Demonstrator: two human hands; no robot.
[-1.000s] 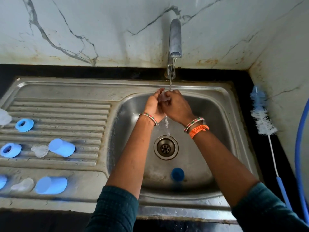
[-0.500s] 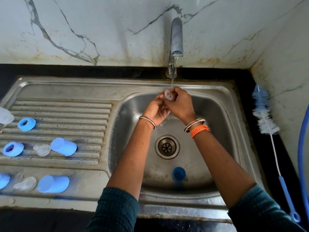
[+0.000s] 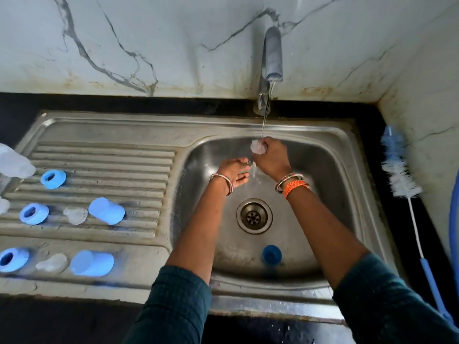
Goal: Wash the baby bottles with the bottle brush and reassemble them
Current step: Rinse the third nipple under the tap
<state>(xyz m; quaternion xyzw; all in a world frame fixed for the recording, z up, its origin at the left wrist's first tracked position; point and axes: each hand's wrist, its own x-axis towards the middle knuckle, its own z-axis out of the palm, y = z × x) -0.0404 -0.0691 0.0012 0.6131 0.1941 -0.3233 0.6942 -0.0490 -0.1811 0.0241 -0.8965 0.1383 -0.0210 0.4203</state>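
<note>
Marble-patterned wall, black counter, steel sink (image 3: pixel 342 155) with a ribbed draining board to the left. Tap (image 3: pixel 272 55) runs a thin stream. Right hand (image 3: pixel 272 157) pinches a clear teat (image 3: pixel 257 147) in curled fingers, directly under the water. Left hand (image 3: pixel 234 172) is just below and beside it, palm up, fingers relaxed, holding nothing. Blue collar rings (image 3: pixel 53 179), blue caps (image 3: pixel 106 211) and other clear teats (image 3: pixel 75 215) lie on the draining board; a bottle sits at the far left edge. One blue cap (image 3: pixel 271 254) rests in the basin. Bottle brush (image 3: pixel 400 167) lies on the counter, right. Judgement: rinsing step; best to turn the teat so water flushes inside, squeezing the tip, with the left hand ready beneath.
</note>
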